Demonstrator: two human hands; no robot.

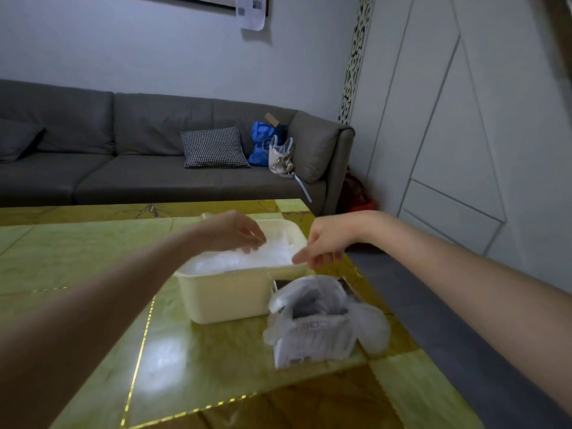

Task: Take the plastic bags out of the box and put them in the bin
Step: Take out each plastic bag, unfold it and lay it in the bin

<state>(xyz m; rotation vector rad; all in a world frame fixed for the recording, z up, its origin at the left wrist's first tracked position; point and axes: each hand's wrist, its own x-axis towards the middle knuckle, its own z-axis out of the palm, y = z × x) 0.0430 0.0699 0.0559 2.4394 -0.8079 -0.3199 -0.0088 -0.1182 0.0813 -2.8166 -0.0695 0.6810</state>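
A cream plastic box stands on the green table, filled with crumpled white plastic bags. In front of it to the right is a small white carton bin lined with a translucent bag. My left hand hovers over the box with bent fingertips touching the top of the bags; no bag is lifted. My right hand hangs over the box's right front corner, its fingers loosely curled downward and holding nothing that I can see.
The glossy green and gold table ends close to the right of the bin, with a grey floor beyond. A grey sofa with a checked cushion, a blue bag and a pale handbag stands behind the table.
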